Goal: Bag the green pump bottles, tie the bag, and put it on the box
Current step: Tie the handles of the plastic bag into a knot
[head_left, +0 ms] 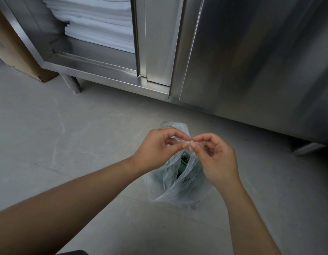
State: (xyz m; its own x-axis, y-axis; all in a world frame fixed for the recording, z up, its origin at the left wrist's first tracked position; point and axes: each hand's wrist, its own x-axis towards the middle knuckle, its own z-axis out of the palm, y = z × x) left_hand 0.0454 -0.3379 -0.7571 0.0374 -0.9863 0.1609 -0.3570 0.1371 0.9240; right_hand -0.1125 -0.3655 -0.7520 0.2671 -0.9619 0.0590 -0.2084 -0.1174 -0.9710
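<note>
Pinching the twisted top of the clear plastic bag (178, 177) between fingertips of left hand (155, 146) and right hand (217, 161), both grips clenched on the film, wrists bent inward, forearms reaching forward. Directly below, hanging down to the concrete floor (67, 144), dark green bottles (184, 161) dimly visible inside. Beyond, a steel cabinet (251, 61) holding stacked white towels (100, 24); far left, a cardboard box (14, 50).

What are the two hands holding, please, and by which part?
Both the left hand and right hand pinch the plastic bag by its gathered top.
</note>
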